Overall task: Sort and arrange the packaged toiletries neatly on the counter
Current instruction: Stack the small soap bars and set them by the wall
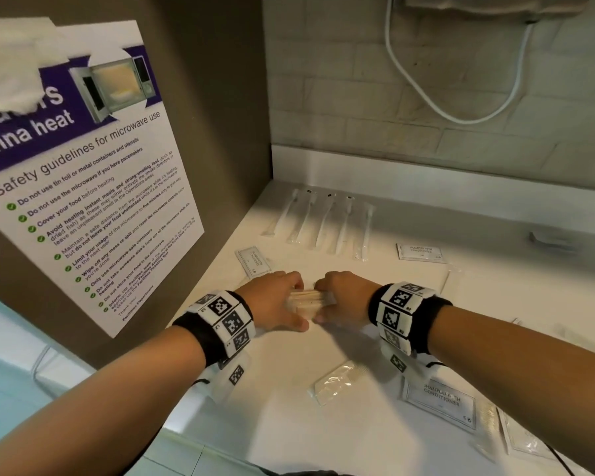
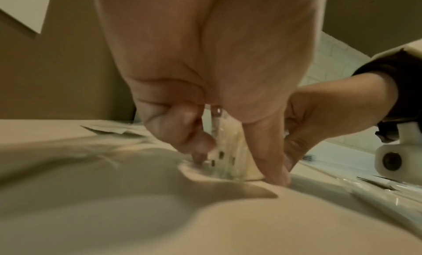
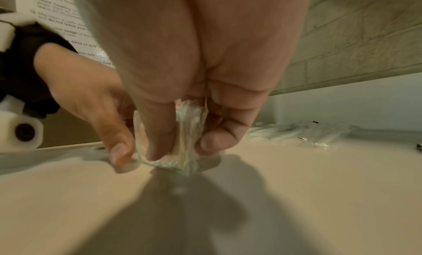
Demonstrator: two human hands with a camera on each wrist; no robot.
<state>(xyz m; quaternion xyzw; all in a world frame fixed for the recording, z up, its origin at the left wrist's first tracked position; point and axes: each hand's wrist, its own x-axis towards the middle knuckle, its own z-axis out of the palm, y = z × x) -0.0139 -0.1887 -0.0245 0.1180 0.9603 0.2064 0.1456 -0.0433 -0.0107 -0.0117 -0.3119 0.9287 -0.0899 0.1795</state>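
While both hands met near the counter's (image 1: 375, 338) left edge, the left hand (image 1: 272, 305) and right hand (image 1: 344, 297) each pinched one end of a clear packet (image 1: 310, 300) of pale sticks, its lower edge touching the surface. Wrapped toothbrushes (image 1: 323, 221) lay in a row along the back edge. Shampoo sachets (image 1: 421, 252) and another clear packet (image 1: 337, 383) lay scattered toward the front and right.

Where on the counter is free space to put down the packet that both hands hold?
Bare counter lies between the toothbrush row and the hands, and left of the loose clear packet. It is crowded at the near right, around the shampoo sachet.
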